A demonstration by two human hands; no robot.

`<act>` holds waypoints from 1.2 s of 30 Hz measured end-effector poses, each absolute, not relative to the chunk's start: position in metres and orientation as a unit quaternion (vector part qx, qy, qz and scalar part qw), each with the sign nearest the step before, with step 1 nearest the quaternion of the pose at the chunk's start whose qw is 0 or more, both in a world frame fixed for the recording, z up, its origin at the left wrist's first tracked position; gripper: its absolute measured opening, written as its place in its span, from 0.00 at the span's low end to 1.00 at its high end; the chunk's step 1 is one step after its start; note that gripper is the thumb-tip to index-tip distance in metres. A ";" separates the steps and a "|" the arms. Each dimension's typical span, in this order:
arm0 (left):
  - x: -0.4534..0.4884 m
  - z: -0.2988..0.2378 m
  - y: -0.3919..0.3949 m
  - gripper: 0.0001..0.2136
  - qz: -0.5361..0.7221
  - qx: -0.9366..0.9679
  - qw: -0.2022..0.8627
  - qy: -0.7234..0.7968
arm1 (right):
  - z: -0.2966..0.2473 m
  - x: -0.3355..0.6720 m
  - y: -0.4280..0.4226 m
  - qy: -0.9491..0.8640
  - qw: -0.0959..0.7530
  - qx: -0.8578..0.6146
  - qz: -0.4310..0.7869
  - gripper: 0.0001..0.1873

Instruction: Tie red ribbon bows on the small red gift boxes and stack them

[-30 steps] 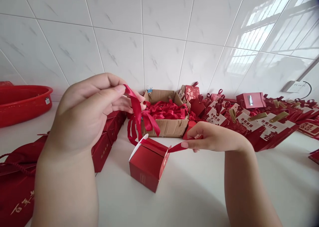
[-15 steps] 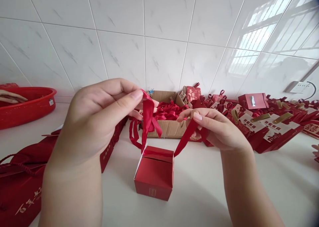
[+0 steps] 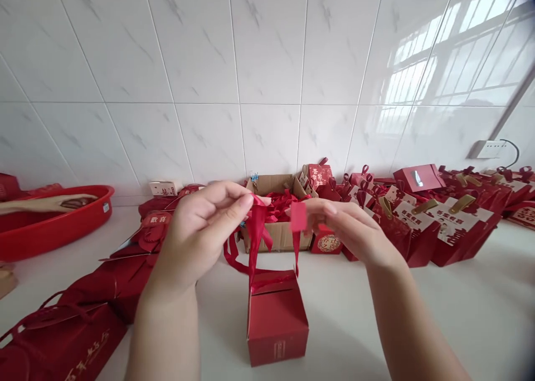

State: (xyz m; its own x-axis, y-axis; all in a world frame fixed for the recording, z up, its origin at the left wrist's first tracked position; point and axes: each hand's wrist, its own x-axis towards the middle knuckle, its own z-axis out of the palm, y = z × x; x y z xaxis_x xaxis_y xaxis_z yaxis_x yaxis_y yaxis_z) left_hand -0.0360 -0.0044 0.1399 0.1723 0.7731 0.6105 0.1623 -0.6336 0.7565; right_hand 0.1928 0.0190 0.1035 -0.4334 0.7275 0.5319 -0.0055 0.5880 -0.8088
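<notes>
A small red gift box [image 3: 276,318] stands on the white counter [image 3: 359,325] right in front of me. A red ribbon [image 3: 256,242] runs through its top and rises on both sides. My left hand [image 3: 204,225] pinches the left end of the ribbon above the box. My right hand [image 3: 349,228] pinches the right end, whose tip [image 3: 298,216] sticks up between the hands. Both hands are held close together over the box.
An open cardboard box [image 3: 281,233] with red ribbons sits against the tiled wall. Many red gift boxes [image 3: 422,216] crowd the right. Red bags [image 3: 71,336] lie at the left near a red basin [image 3: 50,225]. A wall socket [image 3: 485,149] is at right.
Both hands came together above the box and drew the ribbon ends upward. The right hand rose from beside the box. The box now faces me squarely and lies closer.
</notes>
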 end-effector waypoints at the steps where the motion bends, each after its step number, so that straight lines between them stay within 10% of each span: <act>1: -0.033 0.140 -0.004 0.06 0.553 0.713 0.272 0.335 | 0.103 0.191 0.018 -0.762 0.479 -0.242 0.362 0.18; 36: -0.001 0.121 -0.001 0.03 0.440 0.818 -0.008 0.371 | 0.094 0.148 -0.001 -0.615 0.709 -0.324 0.116 0.01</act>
State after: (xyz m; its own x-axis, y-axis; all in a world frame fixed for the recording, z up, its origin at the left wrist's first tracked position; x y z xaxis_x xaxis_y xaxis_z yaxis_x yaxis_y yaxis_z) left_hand -0.0010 -0.0010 0.1208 0.3368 0.6002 0.7255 0.6141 -0.7241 0.3140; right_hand 0.1478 -0.0007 0.0945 0.2173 0.5630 0.7974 0.2350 0.7627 -0.6025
